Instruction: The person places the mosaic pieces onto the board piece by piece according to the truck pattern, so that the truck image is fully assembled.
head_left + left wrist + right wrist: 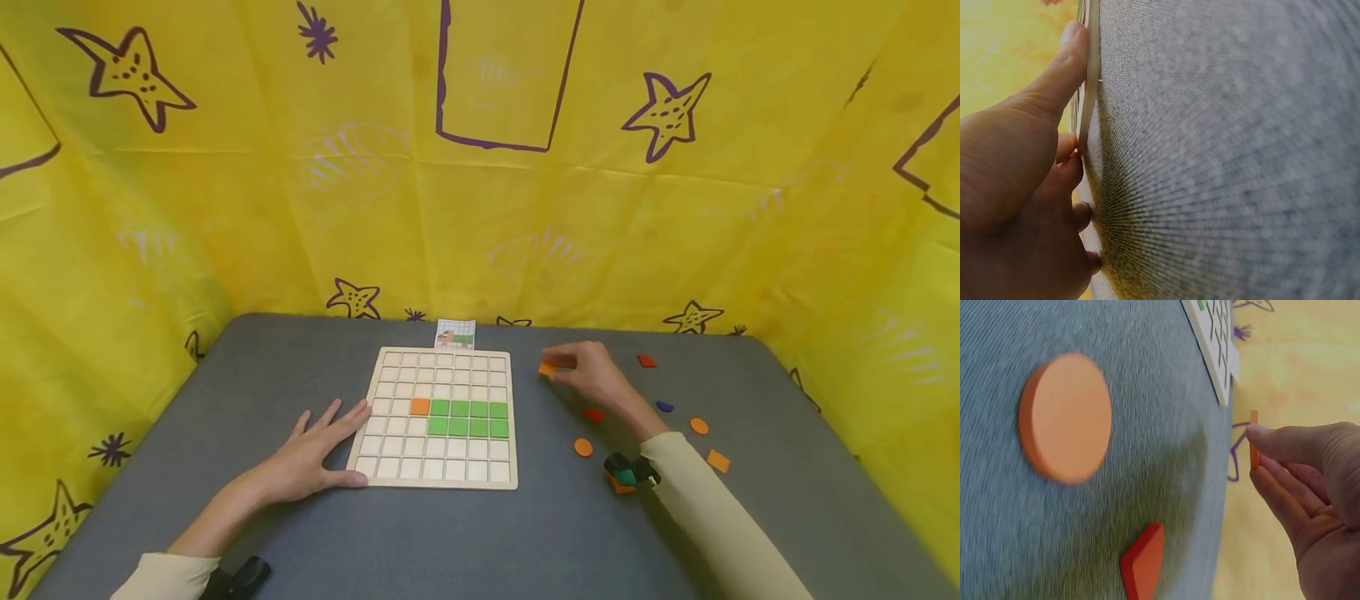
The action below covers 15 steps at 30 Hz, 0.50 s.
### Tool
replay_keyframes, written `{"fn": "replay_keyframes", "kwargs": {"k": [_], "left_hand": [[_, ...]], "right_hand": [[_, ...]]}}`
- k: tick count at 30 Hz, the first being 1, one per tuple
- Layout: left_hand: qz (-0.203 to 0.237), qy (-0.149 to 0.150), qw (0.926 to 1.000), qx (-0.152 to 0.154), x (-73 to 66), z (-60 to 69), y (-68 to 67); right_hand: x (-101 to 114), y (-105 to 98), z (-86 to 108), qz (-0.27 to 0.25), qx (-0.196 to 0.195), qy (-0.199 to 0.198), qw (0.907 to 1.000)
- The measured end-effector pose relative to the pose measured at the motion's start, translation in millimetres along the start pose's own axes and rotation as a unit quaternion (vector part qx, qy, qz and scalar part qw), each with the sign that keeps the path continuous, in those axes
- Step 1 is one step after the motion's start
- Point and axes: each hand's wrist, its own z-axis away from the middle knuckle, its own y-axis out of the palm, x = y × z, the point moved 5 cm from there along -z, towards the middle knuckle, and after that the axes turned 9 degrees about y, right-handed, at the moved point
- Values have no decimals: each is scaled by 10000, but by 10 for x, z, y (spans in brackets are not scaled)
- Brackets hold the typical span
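Note:
A wooden grid board lies on the dark grey table, with a block of green square tiles at its right side and one orange square tile to their left. My left hand rests at the board's left edge, thumb near the lower corner and fingers spread; the left wrist view shows the thumb along the rim. To the right of the board, my right hand pinches an orange square tile between thumb and fingertips, held above the table.
Behind the board lies a small picture card. Loose pieces are scattered on the right: orange discs, an orange square, red pieces and a blue one. A yellow patterned cloth surrounds the table.

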Motion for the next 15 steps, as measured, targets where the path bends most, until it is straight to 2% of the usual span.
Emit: {"fn": "replay_keyframes", "kwargs": {"k": [15], "left_hand": [[45, -90, 9999, 32, 10, 20, 2]], "right_hand": [[259, 315, -125, -127, 318, -235, 9991]]}}
